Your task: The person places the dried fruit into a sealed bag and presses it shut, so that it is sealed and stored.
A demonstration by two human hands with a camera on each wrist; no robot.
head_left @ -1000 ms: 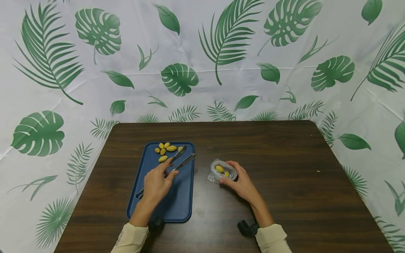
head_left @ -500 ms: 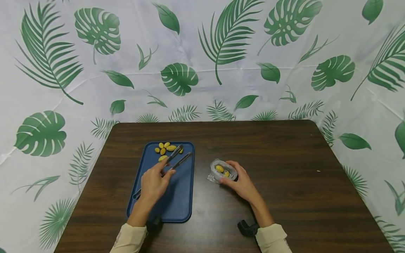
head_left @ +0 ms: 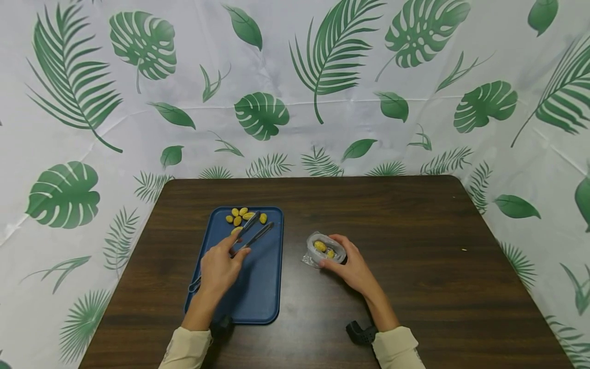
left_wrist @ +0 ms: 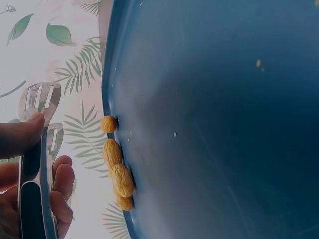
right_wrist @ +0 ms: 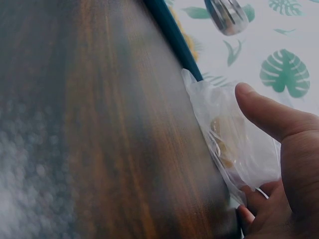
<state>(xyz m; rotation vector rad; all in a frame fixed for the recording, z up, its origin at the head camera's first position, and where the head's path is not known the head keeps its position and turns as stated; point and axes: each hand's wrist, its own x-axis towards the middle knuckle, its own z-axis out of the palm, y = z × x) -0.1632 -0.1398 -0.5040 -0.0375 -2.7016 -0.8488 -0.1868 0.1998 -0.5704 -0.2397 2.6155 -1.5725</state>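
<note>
While metal tongs (head_left: pixel 259 235) gape, wrinkled oval pieces (left_wrist: pixel 122 180)

Soft light; broad shadow across tray (left_wrist: pixel 199 124); glare on blurred tabletop (right_wrist: pixel 114 139)

Dark wood-grain table (head_left: pixel 415 220) with rounded far corners; behind it and along both sides, a white backdrop (head_left: pixel 203 31), faintly creased, bears printed green leaves (head_left: pixel 253 115). A pale sheen (head_left: pixel 306 307) marks the table's near part.

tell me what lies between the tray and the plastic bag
Nothing but a bare strip of wooden table lies between the tray and the plastic bag in the right hand; the head view shows this.
</note>
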